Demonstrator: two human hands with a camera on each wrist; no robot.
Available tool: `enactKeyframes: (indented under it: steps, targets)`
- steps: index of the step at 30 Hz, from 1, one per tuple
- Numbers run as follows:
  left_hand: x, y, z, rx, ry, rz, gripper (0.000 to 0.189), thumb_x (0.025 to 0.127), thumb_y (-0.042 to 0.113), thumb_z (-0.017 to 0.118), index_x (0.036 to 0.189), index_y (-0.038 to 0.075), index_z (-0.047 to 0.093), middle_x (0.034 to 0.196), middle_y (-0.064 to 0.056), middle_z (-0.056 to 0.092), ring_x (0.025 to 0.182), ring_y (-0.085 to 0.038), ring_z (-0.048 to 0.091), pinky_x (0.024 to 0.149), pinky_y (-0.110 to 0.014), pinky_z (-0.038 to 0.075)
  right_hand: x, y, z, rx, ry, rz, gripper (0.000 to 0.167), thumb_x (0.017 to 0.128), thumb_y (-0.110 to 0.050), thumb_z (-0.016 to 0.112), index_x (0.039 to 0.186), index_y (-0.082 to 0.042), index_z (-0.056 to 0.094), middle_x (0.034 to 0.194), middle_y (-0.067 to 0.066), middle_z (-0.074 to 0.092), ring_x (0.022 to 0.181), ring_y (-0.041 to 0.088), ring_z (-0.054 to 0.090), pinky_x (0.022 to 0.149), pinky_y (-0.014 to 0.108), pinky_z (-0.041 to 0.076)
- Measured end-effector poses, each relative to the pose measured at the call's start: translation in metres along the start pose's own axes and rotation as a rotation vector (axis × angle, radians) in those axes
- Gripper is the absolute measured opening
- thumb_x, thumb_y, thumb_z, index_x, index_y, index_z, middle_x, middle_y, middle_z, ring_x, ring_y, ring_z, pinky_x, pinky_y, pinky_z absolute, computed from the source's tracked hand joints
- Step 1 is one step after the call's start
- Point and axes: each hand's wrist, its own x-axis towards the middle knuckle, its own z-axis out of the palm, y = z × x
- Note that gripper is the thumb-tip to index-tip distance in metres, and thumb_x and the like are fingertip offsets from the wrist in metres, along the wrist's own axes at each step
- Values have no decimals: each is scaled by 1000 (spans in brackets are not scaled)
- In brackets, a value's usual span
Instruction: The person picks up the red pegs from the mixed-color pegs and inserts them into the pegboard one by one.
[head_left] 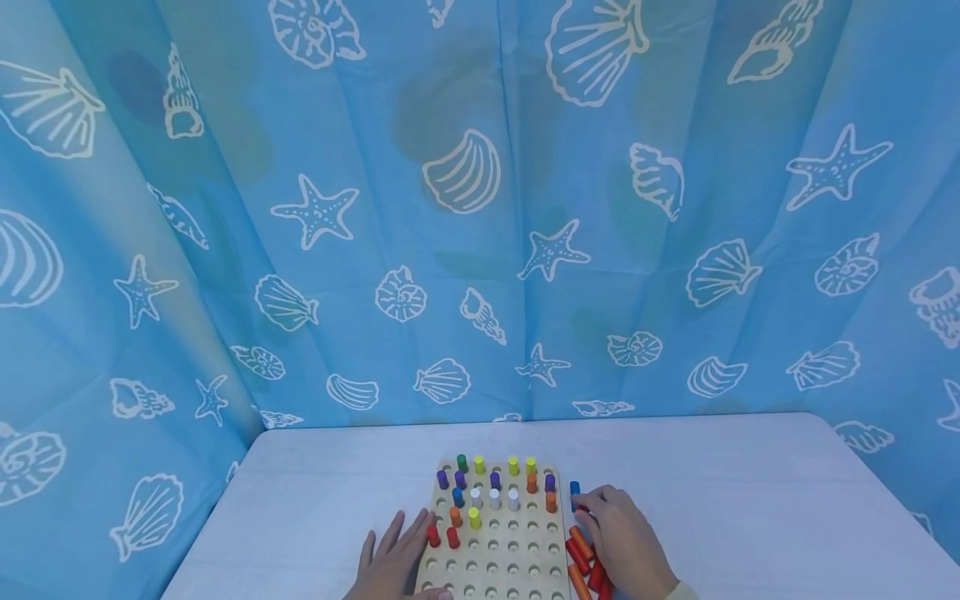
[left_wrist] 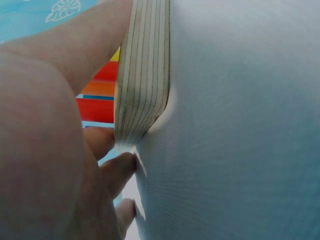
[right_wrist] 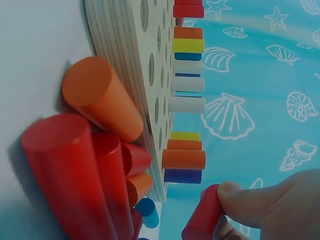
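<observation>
A wooden pegboard (head_left: 481, 568) lies flat, with coloured pegs standing in its upper rows. Along its left side rests my left hand (head_left: 393, 562), fingers spread and fairly straight, touching the board's edge. Between thumb and fingertips, my right hand (head_left: 628, 542) pinches a red peg (right_wrist: 202, 215), best seen in the right wrist view. That hand is just right of the board, over loose pegs. An orange peg (right_wrist: 102, 97) and a thick red peg (right_wrist: 67, 170) lie beside the board's layered edge, and a loose blue peg (head_left: 574, 492) lies farther back.
Two red pegs (head_left: 453, 537) stand toward the board's left edge, below an orange peg (head_left: 455, 517) and a yellow one (head_left: 474, 518). White pegs (head_left: 495, 498) stand in a middle row. A white-covered table (head_left: 315, 483) meets a blue shell-print curtain (head_left: 480, 250) behind.
</observation>
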Motion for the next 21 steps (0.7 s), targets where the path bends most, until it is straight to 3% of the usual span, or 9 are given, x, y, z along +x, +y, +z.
enactKeyframes:
  steps: [6,14,21]
  targets:
    - [1,-1,0,-5,-6,0,111,77,82,59,157,9,34,160,-13,35,150,-47,12,113,-78,-3,-2,-3,1,-3,9,-2,15,97,-19,68,109,-12,74,94,1,60,87,16,57,82,43,60]
    - [0,-1,0,-2,-7,10,111,78,82,59,157,9,34,160,-14,36,150,-48,13,113,-78,-3,-3,-6,1,72,-11,19,13,98,-19,68,108,-14,72,97,0,60,94,19,58,88,48,58]
    - [1,-2,0,-2,-10,11,111,78,82,58,157,8,34,160,-14,35,150,-47,12,114,-78,-2,-3,-9,2,92,-57,34,26,100,-23,65,122,-11,71,100,1,60,93,18,58,88,48,58]
